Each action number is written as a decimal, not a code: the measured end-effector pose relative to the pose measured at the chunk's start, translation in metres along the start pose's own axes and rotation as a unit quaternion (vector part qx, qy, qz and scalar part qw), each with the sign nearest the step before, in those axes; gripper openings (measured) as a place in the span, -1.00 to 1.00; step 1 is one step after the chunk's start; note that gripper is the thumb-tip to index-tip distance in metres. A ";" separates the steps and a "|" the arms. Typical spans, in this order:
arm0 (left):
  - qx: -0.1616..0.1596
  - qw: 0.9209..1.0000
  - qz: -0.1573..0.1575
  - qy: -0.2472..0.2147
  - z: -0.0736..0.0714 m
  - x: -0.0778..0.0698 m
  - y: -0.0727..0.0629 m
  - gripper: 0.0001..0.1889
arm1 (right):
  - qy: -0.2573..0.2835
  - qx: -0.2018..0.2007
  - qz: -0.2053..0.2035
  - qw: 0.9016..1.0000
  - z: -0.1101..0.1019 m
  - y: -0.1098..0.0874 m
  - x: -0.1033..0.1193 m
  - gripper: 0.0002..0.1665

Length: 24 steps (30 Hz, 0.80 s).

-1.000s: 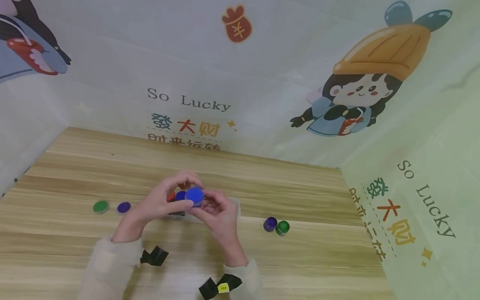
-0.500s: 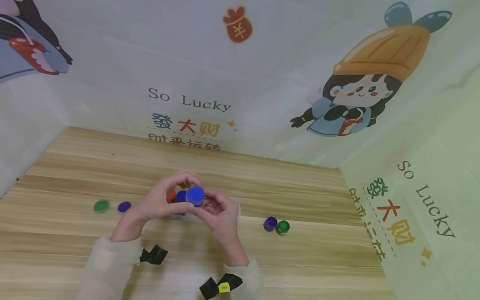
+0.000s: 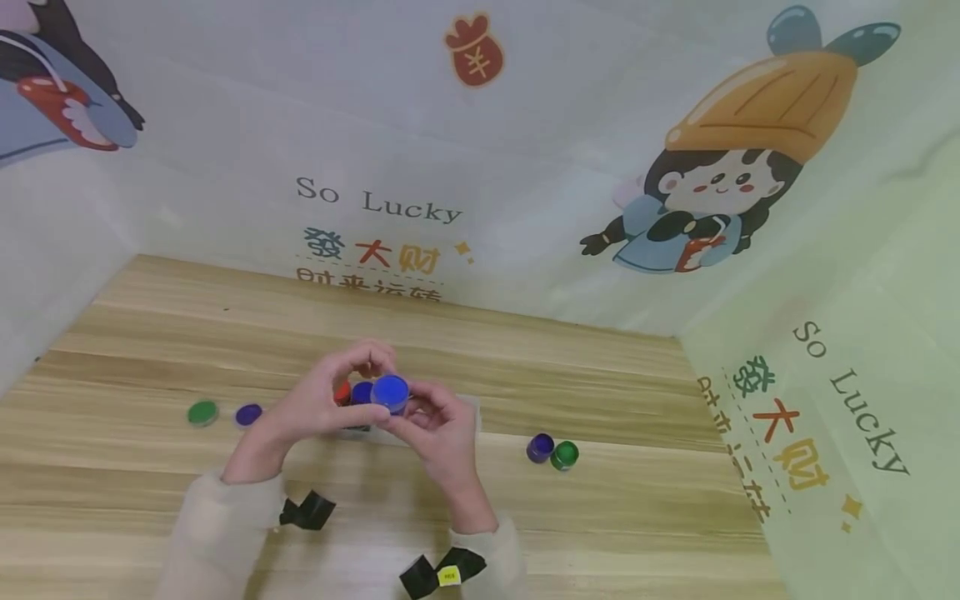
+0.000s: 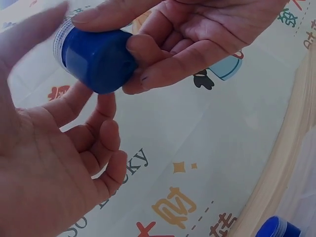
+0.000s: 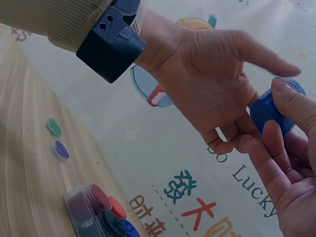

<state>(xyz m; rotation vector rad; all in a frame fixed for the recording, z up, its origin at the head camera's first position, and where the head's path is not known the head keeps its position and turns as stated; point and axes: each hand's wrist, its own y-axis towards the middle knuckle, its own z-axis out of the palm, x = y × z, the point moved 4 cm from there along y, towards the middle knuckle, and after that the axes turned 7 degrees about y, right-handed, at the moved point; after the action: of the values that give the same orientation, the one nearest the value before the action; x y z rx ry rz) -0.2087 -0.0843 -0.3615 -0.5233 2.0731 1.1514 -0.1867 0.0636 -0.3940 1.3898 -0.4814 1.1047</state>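
A person holds a blue jar (image 3: 390, 392) up in front, between both hands and above the table (image 3: 637, 517). The right hand (image 3: 435, 425) pinches the blue part, with the thumb on one side and bent fingers on the other. The left hand (image 3: 311, 404) is at the end with the clear lid (image 4: 60, 42). Its thumb and fingers go round that end, and its other fingers curl loosely below. I cannot tell how hard it grips. The lid is on the jar.

Under the hands, a see-through box (image 5: 74, 212) sits on the table. In it are a red jar (image 5: 100, 197), a dark green jar (image 5: 112, 224), an orange-red one (image 5: 117, 207) and another blue one (image 5: 130, 228).

To the left of the hands lie a green lid (image 3: 202, 412) and a purple lid (image 3: 248, 415), near each other but apart. To the right, a purple jar (image 3: 540, 448) and a green jar (image 3: 566, 455) stand close side by side with no lids on.

Both sleeves (image 3: 217, 533) are pale, with black straps at the wrists. Behind the table hangs a pale cloth (image 3: 525, 208) with cartoon girls and the words "So Lucky".
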 end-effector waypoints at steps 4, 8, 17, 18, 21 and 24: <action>0.021 0.999 0.008 -0.048 0.001 0.001 -0.001 -0.71 | 0.009 0.000 0.002 1.000 -0.001 0.000 -0.002 -0.32; 0.020 0.999 -0.005 -0.041 0.000 0.003 -0.002 -0.74 | 0.006 0.008 -0.010 1.000 -0.001 0.000 -0.003 -0.34; 0.011 1.000 -0.007 -0.025 0.001 0.005 -0.002 -0.79 | 0.009 0.015 -0.017 1.000 0.000 -0.001 -0.003 -0.34; 0.016 0.999 -0.008 -0.042 0.001 0.005 -0.001 -0.78 | 0.013 0.013 -0.012 1.000 -0.001 -0.001 -0.003 -0.33; 0.028 0.997 -0.005 -0.077 0.001 0.003 -0.001 -0.71 | 0.019 0.007 0.001 1.000 -0.002 0.000 -0.003 -0.32; 0.029 0.998 -0.009 -0.060 0.000 0.002 -0.001 -0.71 | 0.023 0.007 0.009 1.000 -0.002 0.000 -0.003 -0.35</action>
<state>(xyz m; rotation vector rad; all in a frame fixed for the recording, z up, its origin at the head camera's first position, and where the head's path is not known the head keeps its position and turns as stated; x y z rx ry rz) -0.2095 -0.0845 -0.3642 -0.4326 1.9884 1.0827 -0.1888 0.0645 -0.3972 1.3726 -0.4546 1.1541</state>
